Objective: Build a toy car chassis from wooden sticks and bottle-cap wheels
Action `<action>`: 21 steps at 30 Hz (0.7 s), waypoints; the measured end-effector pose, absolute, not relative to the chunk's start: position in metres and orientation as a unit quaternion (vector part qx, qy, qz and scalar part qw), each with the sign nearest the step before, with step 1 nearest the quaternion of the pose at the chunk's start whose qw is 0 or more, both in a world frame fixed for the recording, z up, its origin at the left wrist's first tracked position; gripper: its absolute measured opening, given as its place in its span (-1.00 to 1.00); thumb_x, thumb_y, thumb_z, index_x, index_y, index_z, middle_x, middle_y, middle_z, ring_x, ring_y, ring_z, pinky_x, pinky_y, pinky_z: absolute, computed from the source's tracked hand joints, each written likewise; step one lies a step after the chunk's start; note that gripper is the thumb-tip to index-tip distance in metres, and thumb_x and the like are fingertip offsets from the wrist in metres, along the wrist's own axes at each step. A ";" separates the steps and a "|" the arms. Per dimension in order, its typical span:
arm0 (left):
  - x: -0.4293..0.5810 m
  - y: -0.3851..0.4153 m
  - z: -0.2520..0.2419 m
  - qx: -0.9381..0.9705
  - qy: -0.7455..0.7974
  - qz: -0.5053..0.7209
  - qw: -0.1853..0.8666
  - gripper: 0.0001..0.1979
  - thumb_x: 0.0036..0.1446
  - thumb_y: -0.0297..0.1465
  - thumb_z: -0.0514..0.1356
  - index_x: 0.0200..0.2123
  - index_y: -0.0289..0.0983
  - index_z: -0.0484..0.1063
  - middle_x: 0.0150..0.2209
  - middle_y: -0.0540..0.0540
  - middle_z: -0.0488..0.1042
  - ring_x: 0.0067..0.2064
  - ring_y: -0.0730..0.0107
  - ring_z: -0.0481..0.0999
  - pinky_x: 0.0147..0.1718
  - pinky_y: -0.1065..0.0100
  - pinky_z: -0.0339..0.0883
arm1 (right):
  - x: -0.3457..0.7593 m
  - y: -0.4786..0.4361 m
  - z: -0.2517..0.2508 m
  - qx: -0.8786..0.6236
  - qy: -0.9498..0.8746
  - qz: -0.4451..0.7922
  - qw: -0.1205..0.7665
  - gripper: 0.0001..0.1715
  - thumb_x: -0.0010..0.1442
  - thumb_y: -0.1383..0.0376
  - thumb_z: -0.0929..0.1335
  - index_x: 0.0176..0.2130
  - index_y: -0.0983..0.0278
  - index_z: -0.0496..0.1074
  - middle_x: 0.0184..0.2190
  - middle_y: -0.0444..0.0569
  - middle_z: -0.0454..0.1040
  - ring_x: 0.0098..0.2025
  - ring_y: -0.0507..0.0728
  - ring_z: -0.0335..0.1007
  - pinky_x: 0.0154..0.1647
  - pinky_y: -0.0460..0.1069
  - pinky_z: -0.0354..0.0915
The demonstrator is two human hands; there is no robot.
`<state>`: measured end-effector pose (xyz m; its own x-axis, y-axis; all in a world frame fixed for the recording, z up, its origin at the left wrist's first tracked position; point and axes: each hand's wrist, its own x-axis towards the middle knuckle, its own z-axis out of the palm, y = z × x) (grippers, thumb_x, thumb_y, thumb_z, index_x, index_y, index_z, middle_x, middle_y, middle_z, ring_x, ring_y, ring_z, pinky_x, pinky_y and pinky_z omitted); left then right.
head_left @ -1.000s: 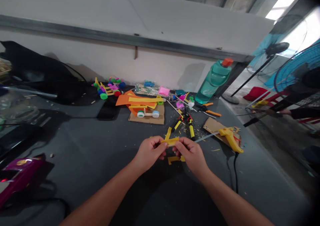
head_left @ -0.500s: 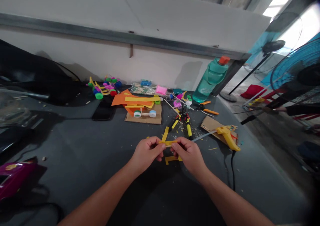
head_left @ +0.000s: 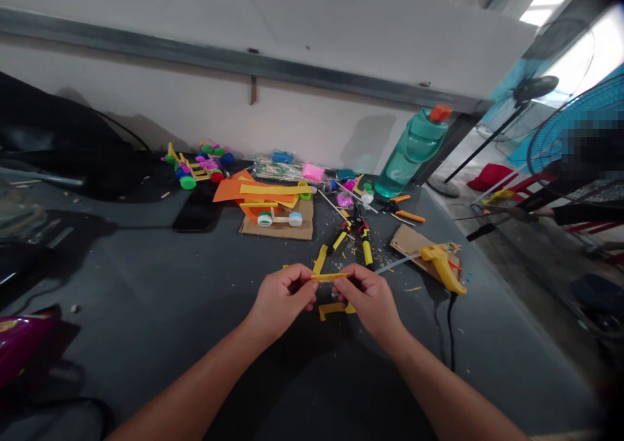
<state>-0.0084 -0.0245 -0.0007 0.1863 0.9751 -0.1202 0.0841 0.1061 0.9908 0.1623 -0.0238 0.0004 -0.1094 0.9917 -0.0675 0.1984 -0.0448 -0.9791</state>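
Note:
My left hand (head_left: 283,296) and my right hand (head_left: 366,294) pinch opposite ends of a thin yellow strip (head_left: 330,276), held level above the dark table. Under my hands lies a yellow L-shaped piece (head_left: 331,310), partly hidden by them. Just beyond my right hand are yellow-handled pruning shears (head_left: 351,238). To the right, a yellow hot glue gun (head_left: 442,269) rests on a cardboard piece (head_left: 409,242), and its glue stick (head_left: 392,265) points towards my right hand.
Farther back stand a teal water bottle (head_left: 409,158), orange paper (head_left: 234,190), and a bottle-cap-wheeled toy car (head_left: 277,218) on cardboard. A black phone (head_left: 195,212) lies left. Fans and a person's arm (head_left: 536,214) are at right; a purple toy car (head_left: 19,343) sits left.
The yellow strip looks narrower now, as if turned between my fingers. The whole scene has shifted slightly left and up in view.

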 end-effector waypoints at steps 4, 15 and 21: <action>-0.010 -0.025 0.004 0.524 0.459 0.408 0.590 -0.84 0.03 -0.32 0.15 -0.49 -0.30 0.34 -0.60 0.06 0.37 -0.57 0.55 0.36 -0.52 0.48 0.29 | 0.163 -0.024 0.002 -0.524 -0.553 0.503 0.407 -0.74 0.10 0.13 0.35 -0.46 0.27 0.37 -0.59 -0.16 0.39 -0.57 -0.01 0.25 -0.53 -0.11 0.21; -0.004 -0.025 0.002 0.504 0.495 0.376 0.600 -0.83 0.02 -0.30 0.18 -0.49 -0.29 0.37 -0.62 0.07 0.37 -0.58 0.53 0.37 -0.54 0.49 0.25 | 0.158 -0.030 0.001 -0.533 -0.524 0.514 0.422 -0.77 -0.01 0.16 0.42 -0.46 0.26 0.39 -0.62 -0.22 0.33 -0.59 -0.03 0.20 -0.57 -0.13 0.18; -0.001 -0.028 0.005 0.517 0.488 0.364 0.602 -0.78 0.07 -0.27 0.15 -0.52 -0.29 0.36 -0.63 0.03 0.42 -0.55 0.49 0.38 -0.51 0.48 0.23 | 0.151 -0.031 0.001 -0.506 -0.461 0.565 0.460 -0.80 -0.08 0.23 0.45 -0.44 0.26 0.41 -0.55 -0.19 0.40 -0.57 -0.03 0.26 -0.56 -0.12 0.26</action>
